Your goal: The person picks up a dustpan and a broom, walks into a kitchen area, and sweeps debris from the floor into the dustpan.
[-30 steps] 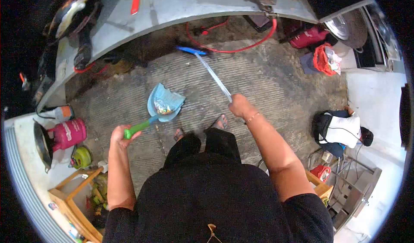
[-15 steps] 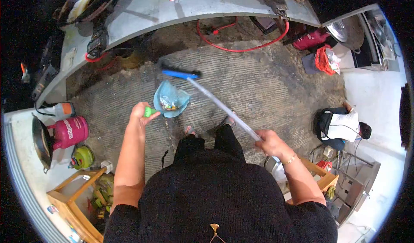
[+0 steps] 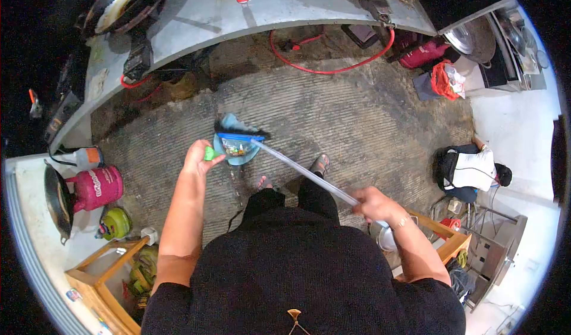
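Observation:
My left hand (image 3: 198,157) is closed around the bright green grip of a light blue dustpan (image 3: 253,156), which is low over the ribbed floor. Small multicoloured litter (image 3: 235,149) lies in the pan. In my right hand (image 3: 376,205) is the pale handle of a broom (image 3: 306,172), slanting down to the left. Its blue head and black bristles overlap the dustpan in this view, just above the litter. My two sandalled feet stand to the right of and below the pan.
A metal counter (image 3: 285,17) curves across the far side, with a red hose (image 3: 333,71) hanging under it. Pink gas cylinder (image 3: 98,187) and green cylinder (image 3: 114,223) stand left. A person (image 3: 473,170) crouches by the right wall. Wooden frames (image 3: 110,287) flank me.
The broom head has moved down toward me, from beyond the dustpan to over it. My right hand has shifted slightly down and right. My left hand stays on the dustpan grip.

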`<state>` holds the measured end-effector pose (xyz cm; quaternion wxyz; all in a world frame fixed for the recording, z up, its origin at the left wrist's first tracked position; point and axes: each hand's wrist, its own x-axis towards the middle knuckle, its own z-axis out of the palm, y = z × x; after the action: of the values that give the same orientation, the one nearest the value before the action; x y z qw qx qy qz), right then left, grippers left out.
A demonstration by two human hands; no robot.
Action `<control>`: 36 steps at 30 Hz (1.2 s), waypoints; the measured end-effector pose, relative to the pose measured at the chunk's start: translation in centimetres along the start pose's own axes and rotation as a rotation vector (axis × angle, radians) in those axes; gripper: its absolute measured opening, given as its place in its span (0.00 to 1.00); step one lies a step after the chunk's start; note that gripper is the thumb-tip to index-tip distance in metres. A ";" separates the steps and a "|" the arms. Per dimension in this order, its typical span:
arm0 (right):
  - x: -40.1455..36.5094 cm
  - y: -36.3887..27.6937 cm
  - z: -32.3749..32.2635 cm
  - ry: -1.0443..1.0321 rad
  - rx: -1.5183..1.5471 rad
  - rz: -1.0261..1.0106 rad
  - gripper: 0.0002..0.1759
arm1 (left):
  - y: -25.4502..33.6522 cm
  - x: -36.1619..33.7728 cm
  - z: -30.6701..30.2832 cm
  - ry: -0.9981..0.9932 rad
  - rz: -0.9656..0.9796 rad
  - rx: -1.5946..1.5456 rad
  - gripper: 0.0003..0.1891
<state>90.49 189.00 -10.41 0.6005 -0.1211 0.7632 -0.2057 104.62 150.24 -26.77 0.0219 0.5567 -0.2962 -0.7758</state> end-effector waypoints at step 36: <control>18.3 -2.4 -1.0 0.444 -0.412 -0.030 0.14 | 0.9 -9.9 -17.4 0.248 -0.048 -0.151 0.09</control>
<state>84.84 179.16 -25.02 0.3788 -0.2039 0.8995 -0.0768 123.39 145.54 -21.46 0.0814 0.6519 -0.2186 -0.7216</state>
